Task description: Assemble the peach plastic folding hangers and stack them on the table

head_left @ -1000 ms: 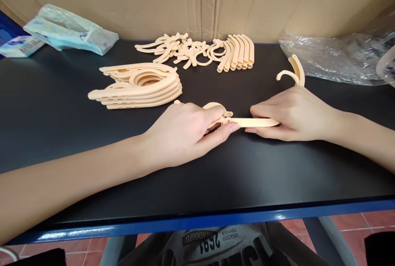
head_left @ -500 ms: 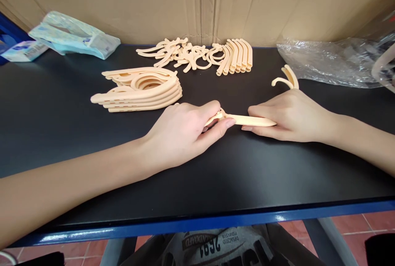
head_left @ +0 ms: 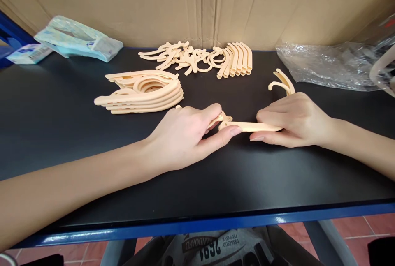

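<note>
The left hand [head_left: 185,132] is reaching in from the lower left, palm down, its fingers pinching a cream plastic part [head_left: 216,121] and the near end of a straight cream arm [head_left: 253,126]. That arm is lying nearly level above the black surface [head_left: 197,188], its long axis running left to right between the hands. The right hand [head_left: 293,120] is coming in from the right, knuckles up, its fingers gripping the arm's right end.

The left hand [head_left: 182,134] covers most of the cream hook piece [head_left: 227,118]; the right hand [head_left: 298,120] hides one end of the cream bar [head_left: 254,127]; the clear plastic film [head_left: 333,66] runs past the right edge
</note>
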Demonstrator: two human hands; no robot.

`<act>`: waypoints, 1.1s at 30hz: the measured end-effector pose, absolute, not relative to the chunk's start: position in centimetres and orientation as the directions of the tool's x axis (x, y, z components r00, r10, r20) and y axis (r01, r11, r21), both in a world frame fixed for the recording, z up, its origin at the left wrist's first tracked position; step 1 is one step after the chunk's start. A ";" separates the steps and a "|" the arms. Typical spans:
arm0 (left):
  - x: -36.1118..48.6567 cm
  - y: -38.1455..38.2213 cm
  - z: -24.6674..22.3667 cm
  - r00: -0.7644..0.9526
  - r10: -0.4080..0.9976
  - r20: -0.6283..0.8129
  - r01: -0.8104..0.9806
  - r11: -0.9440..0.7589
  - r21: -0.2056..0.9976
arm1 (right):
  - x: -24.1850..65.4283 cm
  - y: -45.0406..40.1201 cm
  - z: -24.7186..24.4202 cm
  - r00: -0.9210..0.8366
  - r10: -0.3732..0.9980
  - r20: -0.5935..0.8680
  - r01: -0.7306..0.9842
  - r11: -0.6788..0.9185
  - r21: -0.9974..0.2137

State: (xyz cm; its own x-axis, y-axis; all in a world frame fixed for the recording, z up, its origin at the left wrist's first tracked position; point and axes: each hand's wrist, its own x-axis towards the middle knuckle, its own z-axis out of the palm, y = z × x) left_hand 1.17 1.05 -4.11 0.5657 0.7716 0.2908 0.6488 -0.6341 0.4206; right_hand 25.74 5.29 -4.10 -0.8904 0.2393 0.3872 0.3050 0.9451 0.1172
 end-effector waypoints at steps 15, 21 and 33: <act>0.9 1.3 -4.1 0.620 0.720 0.313 0.584 -0.689 0.428 | 25.9 5.4 -4.3 -0.890 0.250 0.382 0.306 0.947 0.095; 0.9 1.3 -4.0 0.659 0.707 0.259 0.610 -0.703 0.366 | 26.0 5.6 -4.2 -0.895 0.236 0.380 0.286 0.955 0.082; 1.1 1.1 -4.0 0.679 0.696 0.234 0.613 -0.713 0.341 | 26.0 5.3 -5.2 -0.877 0.225 0.425 0.308 0.942 0.136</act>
